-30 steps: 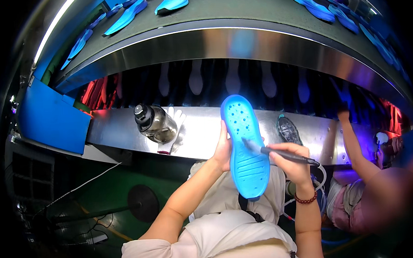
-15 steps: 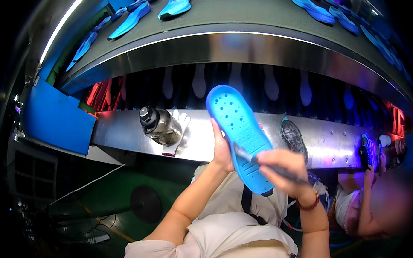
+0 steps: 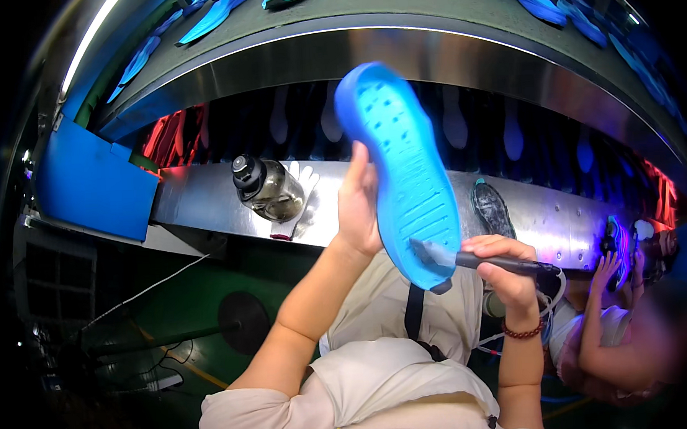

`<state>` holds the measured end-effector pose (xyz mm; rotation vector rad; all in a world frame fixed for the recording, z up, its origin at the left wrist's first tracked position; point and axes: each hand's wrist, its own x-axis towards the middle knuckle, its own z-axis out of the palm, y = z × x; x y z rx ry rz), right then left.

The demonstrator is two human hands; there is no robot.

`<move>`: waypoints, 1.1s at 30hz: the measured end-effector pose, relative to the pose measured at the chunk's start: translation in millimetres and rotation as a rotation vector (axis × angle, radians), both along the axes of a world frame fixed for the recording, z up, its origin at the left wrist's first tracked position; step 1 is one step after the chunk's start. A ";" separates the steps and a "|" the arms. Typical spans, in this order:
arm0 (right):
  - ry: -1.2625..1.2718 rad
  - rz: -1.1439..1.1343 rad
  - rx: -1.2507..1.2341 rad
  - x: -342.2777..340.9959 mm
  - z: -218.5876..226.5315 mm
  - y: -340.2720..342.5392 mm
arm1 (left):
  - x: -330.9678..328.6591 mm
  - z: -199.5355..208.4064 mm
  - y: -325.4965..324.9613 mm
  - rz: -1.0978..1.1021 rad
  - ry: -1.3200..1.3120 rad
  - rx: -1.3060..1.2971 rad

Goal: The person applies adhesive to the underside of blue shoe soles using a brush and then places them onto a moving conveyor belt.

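Note:
A bright blue shoe sole [image 3: 410, 165] is raised in front of me, tilted, with its patterned inner face toward me. My left hand [image 3: 359, 210] grips it along its left edge; some fingers are hidden behind it. In my right hand [image 3: 511, 272] is a brush [image 3: 499, 264] with a dark handle and pale bristles. The bristles touch, or lie just over, the sole's lower end near the darker tip. A pale tube or cord hangs by the handle's rear end.
A green conveyor belt [image 3: 396, 4] carries several blue soles. On the steel ledge [image 3: 539, 225] below stand a dark translucent bottle [image 3: 270, 191], a white glove [image 3: 306, 184] and a dark sole-shaped piece [image 3: 490, 208]. At right, a co-worker's hand [image 3: 605, 270] is near a purple-lit shoe part.
The sole has moved up and away from me, its far end now over the belt's metal front. The brush has gone from mid-sole to the lower end.

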<state>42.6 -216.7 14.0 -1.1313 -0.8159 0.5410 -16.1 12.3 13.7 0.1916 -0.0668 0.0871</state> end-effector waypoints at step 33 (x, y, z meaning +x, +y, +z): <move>-0.706 0.066 -0.173 0.4 52.6 3.1 | -4.8 10.8 0.7 -0.274 0.177 0.201</move>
